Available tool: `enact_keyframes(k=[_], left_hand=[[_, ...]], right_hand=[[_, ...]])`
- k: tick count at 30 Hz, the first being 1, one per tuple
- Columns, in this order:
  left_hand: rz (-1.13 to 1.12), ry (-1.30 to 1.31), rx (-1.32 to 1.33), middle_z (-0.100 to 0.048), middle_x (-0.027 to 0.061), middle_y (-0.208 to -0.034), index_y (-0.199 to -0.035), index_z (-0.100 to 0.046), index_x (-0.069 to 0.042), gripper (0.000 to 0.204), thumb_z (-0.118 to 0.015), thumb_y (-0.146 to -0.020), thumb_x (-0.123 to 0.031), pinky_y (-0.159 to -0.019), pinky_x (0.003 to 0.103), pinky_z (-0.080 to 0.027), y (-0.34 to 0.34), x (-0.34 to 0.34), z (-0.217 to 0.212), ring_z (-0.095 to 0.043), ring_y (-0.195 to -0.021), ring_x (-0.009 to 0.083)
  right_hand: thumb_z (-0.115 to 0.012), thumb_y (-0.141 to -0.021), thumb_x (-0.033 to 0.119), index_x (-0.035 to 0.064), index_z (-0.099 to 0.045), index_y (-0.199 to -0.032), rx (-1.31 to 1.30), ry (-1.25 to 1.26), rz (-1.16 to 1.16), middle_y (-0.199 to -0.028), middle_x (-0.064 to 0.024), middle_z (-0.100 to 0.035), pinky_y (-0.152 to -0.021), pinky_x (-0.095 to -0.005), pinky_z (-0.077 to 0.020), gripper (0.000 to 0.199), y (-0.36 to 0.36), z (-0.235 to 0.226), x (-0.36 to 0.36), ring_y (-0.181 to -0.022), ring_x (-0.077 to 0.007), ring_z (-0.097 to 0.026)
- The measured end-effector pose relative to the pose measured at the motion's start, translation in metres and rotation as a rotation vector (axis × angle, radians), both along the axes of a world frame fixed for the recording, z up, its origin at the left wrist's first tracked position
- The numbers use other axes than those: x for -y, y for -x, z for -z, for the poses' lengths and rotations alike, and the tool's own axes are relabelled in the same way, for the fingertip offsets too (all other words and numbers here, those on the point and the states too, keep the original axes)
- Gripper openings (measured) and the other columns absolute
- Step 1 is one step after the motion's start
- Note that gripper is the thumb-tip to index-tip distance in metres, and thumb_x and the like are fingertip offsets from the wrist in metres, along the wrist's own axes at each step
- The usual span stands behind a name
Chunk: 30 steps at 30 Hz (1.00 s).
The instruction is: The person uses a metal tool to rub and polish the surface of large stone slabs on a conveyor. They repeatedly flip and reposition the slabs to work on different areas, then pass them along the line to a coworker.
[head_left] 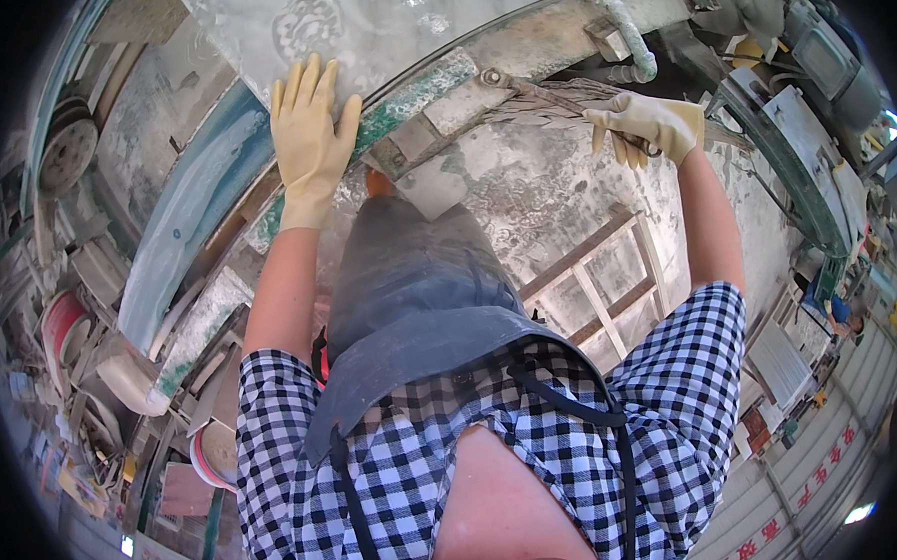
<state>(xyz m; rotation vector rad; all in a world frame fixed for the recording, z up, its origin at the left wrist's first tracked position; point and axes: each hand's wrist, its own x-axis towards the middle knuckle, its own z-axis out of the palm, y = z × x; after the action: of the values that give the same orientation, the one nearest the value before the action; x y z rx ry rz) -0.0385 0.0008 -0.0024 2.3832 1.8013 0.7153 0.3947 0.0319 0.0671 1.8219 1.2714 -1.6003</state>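
The left hand (308,136), in a yellowish rubber glove, lies flat and fully spread on the pale stone slab (377,23), fingers extended, gripping nothing. The right hand (650,126), also gloved, is curled closed around the bundle of frayed cords (551,100) that runs from a bolt on the worn metal rail (431,106) at the near edge of the worktop. The slab sits on that worktop, directly ahead of the person and just beyond the rail.

Risks, as judged from this position:
- The slab surface looks wet; a flat palm has little purchase and could slide if weight goes onto it.
- The cords look worn; a hard pull might part them and throw the right arm back.
- The person's dark apron (409,302) hangs close against the rail and could snag.
- A wooden frame (608,273) lies on the floor by the feet, a trip hazard when stepping back.
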Motion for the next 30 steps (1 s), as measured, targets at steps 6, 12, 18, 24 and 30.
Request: enact_keyframes(k=[6,12,18,24,30], left_hand=[[-0.001,0.015,-0.009,-0.057,0.0168,-0.143,-0.134,-0.061,-0.006,0.049,-0.069,-0.091,-0.027,-0.116,0.051,-0.033,-0.001,-0.001,-0.002,-0.049,-0.135,0.0385],[-0.013,0.012,-0.019,-0.056,0.0175,-0.143,-0.135,-0.06,-0.005,0.05,-0.068,-0.091,-0.027,-0.116,0.051,-0.032,-0.001,-0.002,-0.002,-0.049,-0.135,0.0382],[-0.002,0.024,-0.008,-0.056,0.0178,-0.143,-0.134,-0.061,-0.005,0.049,-0.068,-0.091,-0.028,-0.117,0.051,-0.031,0.0,0.0,-0.001,-0.049,-0.134,0.0372],[0.018,-0.021,-0.03,-0.057,0.0179,-0.143,-0.136,-0.059,-0.005,0.049,-0.067,-0.093,-0.028,-0.115,0.05,-0.034,-0.001,0.0,-0.002,-0.05,-0.134,0.038],[0.006,-0.013,-0.033,-0.056,0.0182,-0.144,-0.136,-0.06,-0.006,0.048,-0.065,-0.094,-0.029,-0.116,0.05,-0.033,-0.001,0.001,-0.002,-0.049,-0.135,0.0384]], right_hand=[[-0.053,-0.103,0.052,0.0017,-0.069,-0.085,-0.016,-0.074,0.224,-0.052,-0.0089,-0.058,-0.035,-0.0261,-0.0397,0.055,0.019,0.012,0.046,-0.036,-0.0158,-0.05],[-0.035,-0.107,0.057,0.0042,-0.062,-0.089,-0.374,-0.035,0.94,-0.056,-0.0009,-0.054,-0.038,-0.0293,-0.0428,0.062,0.154,0.054,0.156,-0.04,-0.0124,-0.049],[-0.04,-0.108,0.05,0.0016,-0.064,-0.106,-0.593,-0.155,1.426,-0.064,-0.0055,-0.058,-0.048,-0.0346,-0.0533,0.054,0.27,0.088,0.149,-0.051,-0.0168,-0.056],[-0.046,-0.108,0.04,-0.0031,-0.065,-0.1,-0.783,-0.17,1.405,-0.057,-0.0021,-0.047,-0.049,-0.0337,-0.0526,0.048,0.264,0.08,0.145,-0.048,-0.0148,-0.047],[-0.042,-0.108,0.046,-0.0047,-0.064,-0.089,-0.927,-0.162,1.582,-0.052,-0.0022,-0.041,-0.038,-0.0371,-0.0468,0.059,0.267,0.056,0.141,-0.039,-0.0165,-0.039]])
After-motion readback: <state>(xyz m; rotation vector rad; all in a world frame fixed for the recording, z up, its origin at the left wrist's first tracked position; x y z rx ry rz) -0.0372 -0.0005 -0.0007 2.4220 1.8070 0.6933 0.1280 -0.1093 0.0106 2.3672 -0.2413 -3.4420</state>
